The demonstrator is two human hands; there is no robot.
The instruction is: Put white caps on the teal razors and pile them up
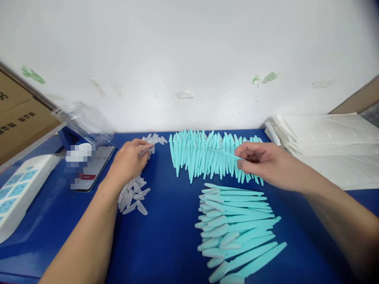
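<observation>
My left hand (128, 159) pinches a small translucent blade cap (150, 143) between thumb and fingers. Loose caps lie behind it near the wall, and a second pile of loose caps (133, 195) sits by my left wrist. In my right hand (263, 162) is a slim teal eyebrow razor (226, 154), gripped at one end and pointing left. Beneath it spreads a row of teal razors (192, 157) lying with their lengths front to back. Closer to me, a stack of teal razors (245, 215) lies crosswise, translucent caps on their left ends.
Left on the blue table (166, 240) are a white power strip (32, 189), a phone (96, 165) and a clear plastic jar (85, 120) on its side. White plastic bags (328, 134) are stacked at right. A white wall (189, 59) bounds the back; a cardboard box (20, 114) stands left.
</observation>
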